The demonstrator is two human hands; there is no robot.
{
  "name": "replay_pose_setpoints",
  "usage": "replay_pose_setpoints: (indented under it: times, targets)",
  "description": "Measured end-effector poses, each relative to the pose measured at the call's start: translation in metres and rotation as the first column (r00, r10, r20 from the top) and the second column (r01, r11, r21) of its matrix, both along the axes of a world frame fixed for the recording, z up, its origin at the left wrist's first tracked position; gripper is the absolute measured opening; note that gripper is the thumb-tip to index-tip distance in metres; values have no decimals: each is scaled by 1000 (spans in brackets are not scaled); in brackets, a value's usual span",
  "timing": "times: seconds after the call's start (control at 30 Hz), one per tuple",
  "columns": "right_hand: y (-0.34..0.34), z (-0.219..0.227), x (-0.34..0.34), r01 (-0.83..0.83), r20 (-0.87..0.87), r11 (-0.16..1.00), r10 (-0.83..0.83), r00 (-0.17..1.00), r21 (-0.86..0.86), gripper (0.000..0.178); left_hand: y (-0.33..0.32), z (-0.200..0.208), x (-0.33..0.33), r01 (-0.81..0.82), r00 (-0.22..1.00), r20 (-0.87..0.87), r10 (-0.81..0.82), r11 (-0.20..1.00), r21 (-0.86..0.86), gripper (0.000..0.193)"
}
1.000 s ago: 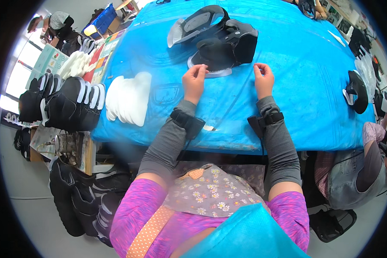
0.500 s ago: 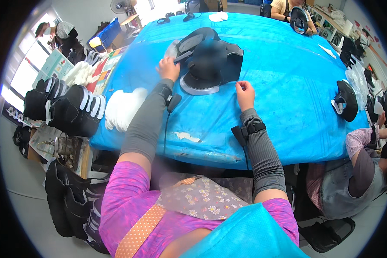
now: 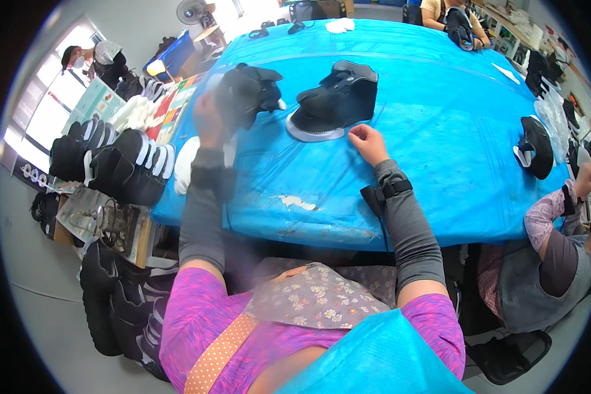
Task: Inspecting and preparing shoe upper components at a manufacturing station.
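A black shoe upper (image 3: 338, 98) lies on the blue-covered table in front of me, its pale toothed edge facing me. My right hand (image 3: 369, 144) is just off that edge, thumb and fingers pinched together; anything between them is too small to make out. To the left, a second dark shoe upper (image 3: 253, 92) is held up by my left hand (image 3: 210, 121). Motion smears that hand and part of the upper, so the exact finger hold is blurred. White pads (image 3: 187, 164) show partly behind my left forearm.
Black shoe uppers with white strips (image 3: 128, 167) are piled beside the table's left edge. A black upper (image 3: 537, 148) lies at the right by clear plastic (image 3: 552, 125). One co-worker (image 3: 548, 262) sits at the right; another holds an upper (image 3: 459, 29) at the far end.
My left hand has moved left with one shoe upper, parting it from the other on the table. My right hand stays pinched beside the remaining upper.
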State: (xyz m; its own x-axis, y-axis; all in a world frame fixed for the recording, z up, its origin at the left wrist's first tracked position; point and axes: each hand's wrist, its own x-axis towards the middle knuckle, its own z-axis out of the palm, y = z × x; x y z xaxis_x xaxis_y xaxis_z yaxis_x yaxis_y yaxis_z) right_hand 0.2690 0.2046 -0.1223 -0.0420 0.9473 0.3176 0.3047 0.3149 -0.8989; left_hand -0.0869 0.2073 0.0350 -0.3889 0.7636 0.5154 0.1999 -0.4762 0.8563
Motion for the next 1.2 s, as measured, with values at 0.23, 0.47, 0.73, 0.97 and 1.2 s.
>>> replay_pose_setpoints:
  times: [0.23, 0.47, 0.73, 0.97, 1.2]
  targets:
    - [-8, 3, -15, -155, -450, 911, -38, 892, -383, 44, -181, -48, -34, 394, 680, 703, -210, 913, -107, 43]
    - [19, 3, -38, -432, -823, 827, -65, 565, -361, 35, -235, -143, -16, 514, 371, 924, -92, 849, -122, 35]
    - [70, 17, -89, -356, -706, 621, -517, 485, -699, 19, -254, -130, 28, 748, 460, 878, -130, 589, -305, 17]
    - [93, 12, -92, -354, -777, 709, -446, 445, -610, 14, -261, -155, 24, 854, 413, 881, -233, 434, -285, 19]
    - [101, 1, -113, -339, -660, 579, -534, 529, -741, 31, -275, -162, 14, 751, 659, 678, -326, 332, -571, 44]
